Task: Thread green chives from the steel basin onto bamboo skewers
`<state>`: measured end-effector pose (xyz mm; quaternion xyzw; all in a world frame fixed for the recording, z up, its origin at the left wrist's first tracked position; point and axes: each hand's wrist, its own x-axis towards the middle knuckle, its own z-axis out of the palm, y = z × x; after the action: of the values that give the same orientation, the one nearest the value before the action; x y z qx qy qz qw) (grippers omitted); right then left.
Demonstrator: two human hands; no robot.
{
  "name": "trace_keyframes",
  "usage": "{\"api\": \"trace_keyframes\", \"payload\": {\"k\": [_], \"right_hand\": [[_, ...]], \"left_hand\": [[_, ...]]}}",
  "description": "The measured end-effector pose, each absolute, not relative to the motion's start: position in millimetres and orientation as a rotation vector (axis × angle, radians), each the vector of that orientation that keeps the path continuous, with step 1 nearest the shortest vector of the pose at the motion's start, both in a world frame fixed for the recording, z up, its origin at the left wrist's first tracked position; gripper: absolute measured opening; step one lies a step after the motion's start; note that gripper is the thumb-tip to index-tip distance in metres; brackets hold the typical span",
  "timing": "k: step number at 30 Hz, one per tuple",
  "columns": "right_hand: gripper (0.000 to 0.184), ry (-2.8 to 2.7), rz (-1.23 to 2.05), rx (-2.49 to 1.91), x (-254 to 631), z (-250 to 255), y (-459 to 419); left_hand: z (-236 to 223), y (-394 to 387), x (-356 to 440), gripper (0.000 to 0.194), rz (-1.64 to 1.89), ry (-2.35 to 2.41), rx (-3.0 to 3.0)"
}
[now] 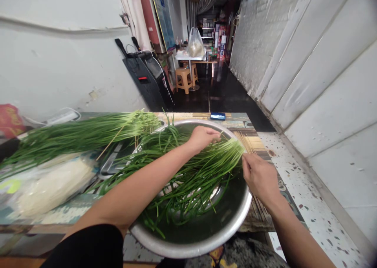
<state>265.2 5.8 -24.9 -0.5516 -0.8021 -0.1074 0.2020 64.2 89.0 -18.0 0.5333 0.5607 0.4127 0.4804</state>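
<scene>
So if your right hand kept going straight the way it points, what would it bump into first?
Probably the pale ends of the green stalks, right by the right hand; I can't tell whether they already touch.

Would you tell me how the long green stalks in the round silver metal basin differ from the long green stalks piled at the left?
The basin stalks spread loosely, many curving, whereas the piled stalks lie straighter and denser. The basin stalks have pale ends between the left hand and right hand; no hand touches the piled stalks. Both have pale ends toward the right.
</scene>
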Motion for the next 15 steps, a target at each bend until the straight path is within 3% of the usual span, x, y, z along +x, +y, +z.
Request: {"api": "trace_keyframes", "payload": {"k": [15], "right_hand": [[0.024, -2.246, -0.319, -1.53, 265, -24, 6]], "left_hand": [[-29, 93, 63, 0.016, 1.04, 1.353, 1.385]]}}
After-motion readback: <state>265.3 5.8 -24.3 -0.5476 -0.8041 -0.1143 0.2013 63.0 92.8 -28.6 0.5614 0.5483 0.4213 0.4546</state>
